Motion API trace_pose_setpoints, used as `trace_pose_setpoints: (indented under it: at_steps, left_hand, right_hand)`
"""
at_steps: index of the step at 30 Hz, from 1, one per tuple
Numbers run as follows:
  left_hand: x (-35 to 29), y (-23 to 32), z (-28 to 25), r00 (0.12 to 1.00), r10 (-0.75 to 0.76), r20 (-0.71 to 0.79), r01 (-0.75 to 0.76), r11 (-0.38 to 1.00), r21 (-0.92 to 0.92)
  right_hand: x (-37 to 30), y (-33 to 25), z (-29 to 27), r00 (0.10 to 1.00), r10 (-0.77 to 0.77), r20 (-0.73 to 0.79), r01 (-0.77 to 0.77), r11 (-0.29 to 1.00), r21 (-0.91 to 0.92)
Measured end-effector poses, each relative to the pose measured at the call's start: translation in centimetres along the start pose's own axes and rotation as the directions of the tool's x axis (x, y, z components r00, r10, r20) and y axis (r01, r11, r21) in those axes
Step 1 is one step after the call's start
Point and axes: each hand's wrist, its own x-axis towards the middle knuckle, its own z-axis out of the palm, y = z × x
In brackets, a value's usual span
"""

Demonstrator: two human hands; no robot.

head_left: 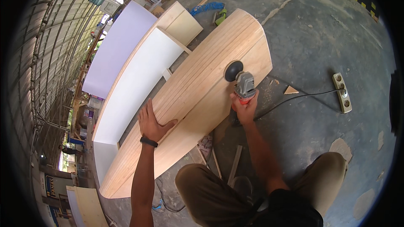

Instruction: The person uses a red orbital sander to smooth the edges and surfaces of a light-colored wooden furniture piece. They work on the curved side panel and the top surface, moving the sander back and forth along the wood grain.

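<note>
A long curved wooden panel [198,82], faced with narrow strips, slants across the middle in front of me. My right hand [245,106] is wrapped round the grey and red body of an angle grinder [245,85]. Its round black sanding disc [233,71] lies against the panel toward the far right end. My left hand [152,122] rests flat on the panel's nearer left part, fingers spread, holding nothing. A dark band circles the left wrist. From the grinder a black cord [290,98] runs right across the floor.
A white power strip [341,93] lies on the concrete floor at right, with a small triangular wood scrap [291,90] nearby. Beyond the panel stand a white curved piece [139,75] and a lilac panel [120,50]. A blue coiled hose [208,7] and wood strips [235,164] lie around.
</note>
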Motion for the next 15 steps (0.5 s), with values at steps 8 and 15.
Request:
trace_pose_setpoints:
  at_steps: [8,15]
  left_hand:
    - [0.4,1.0,-1.2,0.998,0.055,0.016,-0.055,0.998,0.002]
    - [0.2,1.0,-1.4,0.997,0.016,0.076,-0.012,0.998,-0.055]
  right_hand:
    - [-5.6,2.6,1.8,0.997,0.004,0.082,0.008,0.991,-0.137]
    - [-9.3,3.3,2.8,0.992,-0.009,0.13,0.044,0.962,-0.269]
